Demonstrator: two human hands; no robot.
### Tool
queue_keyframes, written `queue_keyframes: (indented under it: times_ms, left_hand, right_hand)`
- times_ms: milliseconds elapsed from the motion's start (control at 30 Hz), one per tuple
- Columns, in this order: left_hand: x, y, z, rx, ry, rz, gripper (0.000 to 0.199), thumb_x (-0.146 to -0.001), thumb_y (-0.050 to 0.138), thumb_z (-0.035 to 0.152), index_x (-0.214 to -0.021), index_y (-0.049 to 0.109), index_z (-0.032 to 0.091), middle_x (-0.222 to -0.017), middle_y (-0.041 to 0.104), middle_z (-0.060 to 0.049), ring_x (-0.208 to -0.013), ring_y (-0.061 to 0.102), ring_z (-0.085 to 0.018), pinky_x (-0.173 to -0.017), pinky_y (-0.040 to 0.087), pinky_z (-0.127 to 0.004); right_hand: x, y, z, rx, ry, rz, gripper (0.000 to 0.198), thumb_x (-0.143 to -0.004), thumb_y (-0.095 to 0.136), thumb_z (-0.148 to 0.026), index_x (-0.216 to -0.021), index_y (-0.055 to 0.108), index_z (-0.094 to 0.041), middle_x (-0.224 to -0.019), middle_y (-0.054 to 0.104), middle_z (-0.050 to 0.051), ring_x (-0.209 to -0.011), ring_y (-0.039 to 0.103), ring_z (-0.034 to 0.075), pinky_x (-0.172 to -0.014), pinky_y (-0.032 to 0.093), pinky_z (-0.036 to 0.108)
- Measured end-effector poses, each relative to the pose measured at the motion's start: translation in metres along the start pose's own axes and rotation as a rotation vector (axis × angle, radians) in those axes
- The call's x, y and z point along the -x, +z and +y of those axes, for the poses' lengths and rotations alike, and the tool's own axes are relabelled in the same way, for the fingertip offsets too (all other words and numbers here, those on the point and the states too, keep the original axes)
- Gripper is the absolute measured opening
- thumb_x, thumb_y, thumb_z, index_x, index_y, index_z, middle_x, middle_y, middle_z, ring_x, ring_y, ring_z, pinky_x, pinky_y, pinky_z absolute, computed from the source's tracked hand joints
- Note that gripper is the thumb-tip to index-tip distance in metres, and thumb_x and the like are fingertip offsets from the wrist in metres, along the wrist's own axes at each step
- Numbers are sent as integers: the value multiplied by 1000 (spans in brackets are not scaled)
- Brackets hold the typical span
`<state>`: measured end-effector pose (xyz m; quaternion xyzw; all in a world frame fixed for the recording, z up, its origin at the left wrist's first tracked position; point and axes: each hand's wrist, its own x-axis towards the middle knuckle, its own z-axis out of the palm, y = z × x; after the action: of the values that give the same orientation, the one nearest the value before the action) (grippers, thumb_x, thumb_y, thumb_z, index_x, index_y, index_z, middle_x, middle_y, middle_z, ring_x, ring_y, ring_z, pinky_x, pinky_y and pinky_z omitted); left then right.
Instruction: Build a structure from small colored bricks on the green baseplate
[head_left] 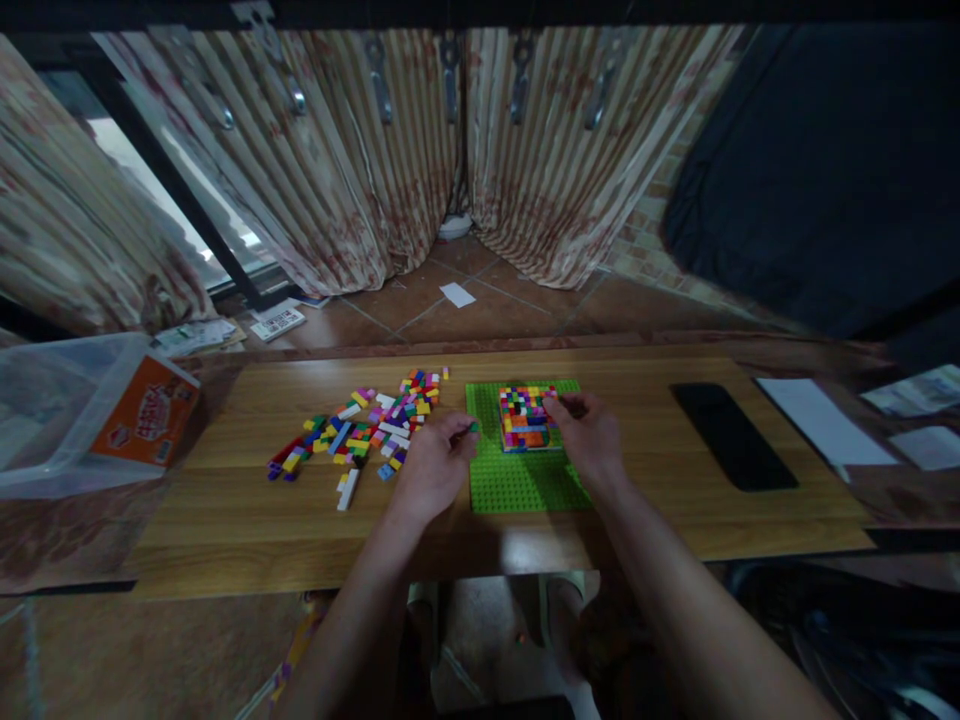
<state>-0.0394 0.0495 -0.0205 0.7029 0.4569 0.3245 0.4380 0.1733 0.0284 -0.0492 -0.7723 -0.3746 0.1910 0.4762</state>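
Observation:
A green studded baseplate (517, 488) lies on the wooden table. On its upper part stands a low, multicoloured structure of toy bricks (523, 437), roughly square, with a hollow in its middle. My left hand (436, 462) is just off the plate's left edge, thumb and fingers pinching a small dark green brick (474, 427). At the structure's upper right side is my right hand (589, 438), its fingers bent and closed on that edge. The hand covers part of the structure's right side. Left of my left hand spreads a pile of loose bricks (397, 412) in many colours.
A black phone-like slab (731, 437) and a white sheet (821, 420) lie on the right. A clear plastic bin (60, 390) with an orange label stands at the left end. Striped curtains (360, 180) hang behind the wooden table (247, 545).

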Motion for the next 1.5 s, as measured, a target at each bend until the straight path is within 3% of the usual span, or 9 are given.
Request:
queue_keyframes:
  times_ms: [267,600,767,900,1000,1133,1233,1367,1500]
  left_hand:
    - [1,6,-5,37,-17,-13,15,-82,56,24,-89,67,17,-79,68,-2,-70,63,-15,-65,50,-25]
    - [1,10,-5,61,-12,-16,19,-84,55,25,-95,69,16,-77,68,-2,-67,64,-14,-64,50,-25]
    - [2,12,-3,115,-37,-1,21,-84,56,26,-98,67,16,-85,71,-4,-71,66,-15,-66,51,-26]
    - [2,14,9,204,-53,19,34,-85,56,24,-117,59,16,-88,71,-5,-71,68,-15,-66,52,-26]
    - [4,15,17,216,-29,4,40,-85,56,23,-125,54,17,-84,69,-4,-70,67,-15,-66,52,-25]
    - [6,16,23,227,40,-39,43,-87,54,20,-130,51,19,-82,69,-2,-72,67,-15,-71,53,-26]
    - [8,17,26,229,84,-68,43,-87,53,18,-130,51,20,-88,71,-3,-73,67,-14,-74,53,-27]
    - [8,20,26,219,104,-78,43,-88,53,20,-131,50,19,-91,72,-4,-75,67,-14,-74,53,-26]
    - [4,20,14,137,48,-2,41,-88,55,24,-128,53,18,-99,73,-7,-74,67,-15,-72,53,-27]
  right_hand:
    - [1,1,-2,-132,21,-15,44,-65,70,-50,-87,68,-13,-83,72,10,-74,66,21,-72,51,36]
    - [0,-1,-8,-272,93,-88,46,-63,70,-53,-86,69,-13,-83,73,9,-75,66,20,-70,50,33]
    - [-3,-9,-13,-301,127,64,41,-71,61,-53,-77,67,-13,-72,69,7,-67,62,18,-62,46,29]
    - [6,-19,-25,-305,-62,141,31,-76,60,-45,-80,67,-14,-74,69,5,-69,62,17,-66,47,29]
    - [25,-23,-39,-312,-245,-56,25,-81,59,-41,-82,69,-18,-80,72,4,-75,64,17,-73,49,30]
    - [46,-23,-50,-218,-381,-357,23,-84,60,-37,-97,72,-22,-96,73,5,-87,65,18,-79,50,31]
    - [50,-21,-51,-169,-451,-446,20,-85,60,-33,-97,72,-23,-94,72,4,-87,65,17,-77,50,30]
    - [47,-21,-50,-174,-448,-414,17,-84,60,-32,-89,73,-22,-89,71,3,-84,65,16,-78,49,30]
    - [33,-30,-41,-237,-259,-188,23,-78,65,-39,-82,73,-18,-83,73,5,-76,66,18,-73,49,30]
